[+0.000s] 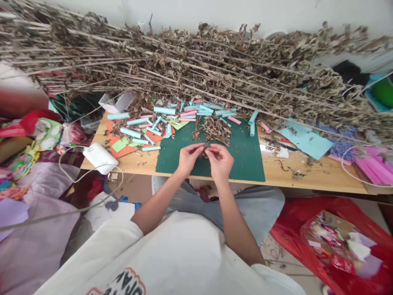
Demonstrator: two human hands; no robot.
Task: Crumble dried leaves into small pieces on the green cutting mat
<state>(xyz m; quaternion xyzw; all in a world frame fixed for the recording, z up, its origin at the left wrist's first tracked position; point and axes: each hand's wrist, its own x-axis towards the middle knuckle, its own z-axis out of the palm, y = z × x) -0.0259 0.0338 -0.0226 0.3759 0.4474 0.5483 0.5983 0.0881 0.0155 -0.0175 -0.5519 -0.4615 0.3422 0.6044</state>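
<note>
Both hands meet over the front part of a dark green mat (245, 164). Thumb and fingers of my left hand (189, 157) pinch a small brown dried leaf (205, 153). My right hand (220, 159) grips the same piece from the other side, its fingertips nearly touching the left ones. Just beyond my hands lies a pile of crumpled dried leaves (217, 130) on the mat. Rolled blue paper tubes (166, 110) and a few pink paper tubes (188, 113) lie scattered behind and to the left of it.
Long dried stalks with leaves (190, 65) cover the back of the wooden table (138, 163). A white power bank (100, 158) with a cable sits at the left edge. Light blue paper (307, 137) lies to the right. On the floor stands a red bag (288, 223) of scraps.
</note>
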